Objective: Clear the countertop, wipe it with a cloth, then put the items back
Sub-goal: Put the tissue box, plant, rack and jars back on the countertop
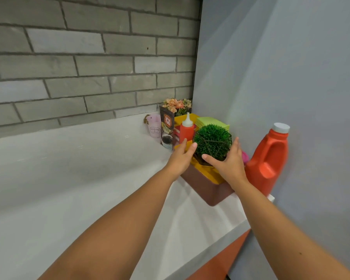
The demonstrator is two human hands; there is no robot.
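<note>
Fingers (183,146): straight and a little spread on both hands, released, grasping nothing. Left hand (179,159): reaches in at the left of the ball (212,139), thumb tip against its edge. Right hand (229,166): flanks the ball's right side, thumb laid across its lower front; cannot tell whether the palm touches.

Brick wall (89,57): grey, fills the back. Plain wall (291,77): closes the right side, meets the brick in a corner. Counter (69,178): white, runs from the near left into that corner, carries every item crowded at its far right end. Cabinet front (220,263): orange, shows below the counter's near edge.

Jug (267,158): orange, handled, upright against the plain wall, just beside the right hand. Box (207,188): brown outside, yellow inside, sits on the counter below both hands, holds the ball. Ball: green, spiky, round, between the two hands. Crate (181,119): yellow, behind the ball. Pouch (167,126): dark, upright, left of the crate. Bottle (187,130): red, white nozzle, upright at the crate; in it or before it, cannot tell. Pot (155,128): pink, left of the pouch, near the brick. Flowers (177,105): peach, deepest in the corner. Block (208,122): lime green, just behind the ball. Pink thing (245,156): mostly hidden between right hand and jug. Cap (281,127): white, on the jug.
</note>
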